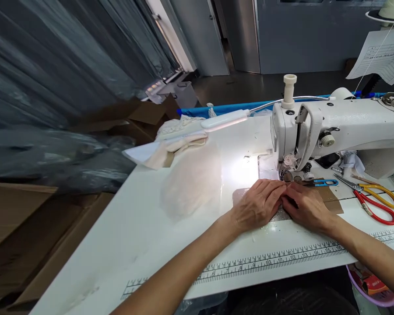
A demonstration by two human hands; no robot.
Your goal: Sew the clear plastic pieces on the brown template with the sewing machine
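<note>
My left hand (261, 203) rests on the table just in front of the sewing machine's needle area, its fingers pressed together. Against its fingertips sits my right hand (307, 206), fingers curled in a pinch. Whatever lies between the fingertips is small and hidden. A thin greyish-pink piece (239, 195) shows beside the left hand, and a flat brown piece (331, 200) beside the right. Blue thread snips (328, 182) lie just beyond my right hand. The white sewing machine (354, 120) stands over them, with a pale fabric flower (289, 160) near its needle.
Scissors with red and yellow handles (379, 197) lie to the right. A lit lamp bar (226, 120) hangs over the table (134, 245). Folded cream fabric (184, 144) lies at the back edge. A printed ruler strip (265, 264) runs along the front; cardboard boxes (46, 245) stand left.
</note>
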